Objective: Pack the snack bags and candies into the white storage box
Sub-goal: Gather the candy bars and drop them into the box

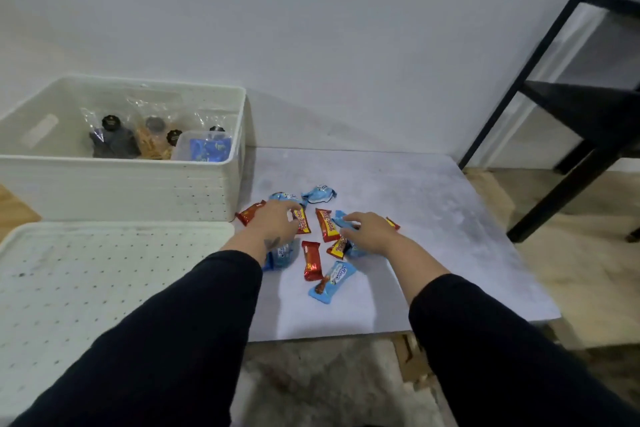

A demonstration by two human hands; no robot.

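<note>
The white storage box (pixel 121 191) stands at the left, with clear snack bags (pixel 135 135) and a small clear tub of blue packets (pixel 207 149) inside. Several red and blue wrapped candies (pixel 313 260) lie scattered on the grey board (pixel 433 218) to its right. My left hand (pixel 273 222) rests on the candies beside a red and yellow bar (pixel 302 220), fingers curled over them. My right hand (pixel 367 230) pinches a small blue candy (pixel 341 218) at its fingertips. Other wrappers are partly hidden under both hands.
The box's white perforated lid (pixel 86 270) lies flat in front of the box at the lower left. A black metal shelf frame (pixel 571 114) stands at the right. Pale rug and wooden floor lie around the board, with a white wall behind.
</note>
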